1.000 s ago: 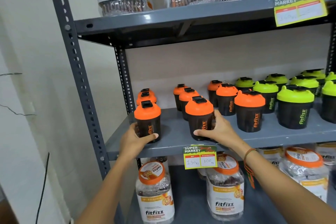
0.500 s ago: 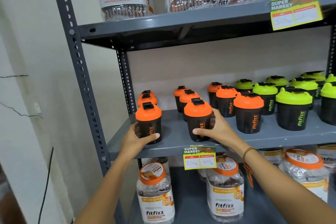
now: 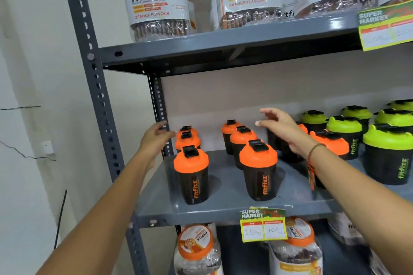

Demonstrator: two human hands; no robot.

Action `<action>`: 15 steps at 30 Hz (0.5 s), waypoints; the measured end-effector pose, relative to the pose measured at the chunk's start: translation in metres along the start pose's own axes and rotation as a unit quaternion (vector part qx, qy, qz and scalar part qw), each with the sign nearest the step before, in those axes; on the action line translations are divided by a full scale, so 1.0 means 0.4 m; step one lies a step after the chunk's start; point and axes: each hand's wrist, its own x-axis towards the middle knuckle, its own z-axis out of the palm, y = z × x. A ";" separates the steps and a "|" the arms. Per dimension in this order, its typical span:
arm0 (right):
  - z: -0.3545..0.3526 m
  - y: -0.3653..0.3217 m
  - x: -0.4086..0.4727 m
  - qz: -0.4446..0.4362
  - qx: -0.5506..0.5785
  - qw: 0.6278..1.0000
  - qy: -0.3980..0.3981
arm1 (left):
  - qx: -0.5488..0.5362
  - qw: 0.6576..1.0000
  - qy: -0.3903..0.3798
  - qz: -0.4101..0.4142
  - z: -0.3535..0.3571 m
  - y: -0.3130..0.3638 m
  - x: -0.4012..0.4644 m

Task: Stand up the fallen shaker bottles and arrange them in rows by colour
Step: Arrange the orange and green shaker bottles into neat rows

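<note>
Neither hand grips anything: the left hand (image 3: 154, 140) hangs with loose fingers beside the rear of the left row, and the right hand (image 3: 281, 127) is spread in the air above the shelf, touching no bottle. On the grey middle shelf (image 3: 225, 205) the shaker bottles stand upright, black cups with coloured lids. At the left is a row of three orange-lidded shakers (image 3: 191, 176), one behind another; just beside it a second row of three orange-lidded shakers (image 3: 259, 169). Further orange lids (image 3: 333, 144) show behind the right forearm, their count hidden. To the right stand green-lidded shakers (image 3: 387, 154), at least six in view before the frame cuts them off. What the cups hold cannot be seen. Clear jars (image 3: 157, 2) labelled fitfizz, orange flavour, stand on the shelf above, and orange-lidded jars (image 3: 196, 248) below. A yellow price tag (image 3: 263, 225) hangs from the shelf edge.
</note>
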 end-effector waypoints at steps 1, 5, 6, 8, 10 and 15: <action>0.003 -0.006 0.022 0.007 -0.057 0.998 -0.026 | 0.034 0.999 -0.019 -0.010 0.004 0.002 0.026; 0.036 -0.004 0.077 0.041 -0.198 0.966 -0.164 | 0.112 0.987 -0.099 -0.059 0.027 -0.021 0.094; 0.045 -0.001 0.085 0.042 -0.216 0.958 -0.184 | 0.117 0.985 -0.105 -0.069 0.032 -0.028 0.105; 0.063 0.005 0.094 0.047 -0.216 0.953 -0.207 | 0.130 0.981 -0.121 -0.081 0.040 -0.043 0.115; 0.078 0.011 0.102 0.051 -0.195 0.953 -0.228 | 0.129 0.975 -0.160 -0.081 0.047 -0.058 0.125; 0.087 0.026 0.113 0.026 -0.247 0.940 -0.232 | 0.095 0.968 -0.230 -0.029 0.065 -0.087 0.120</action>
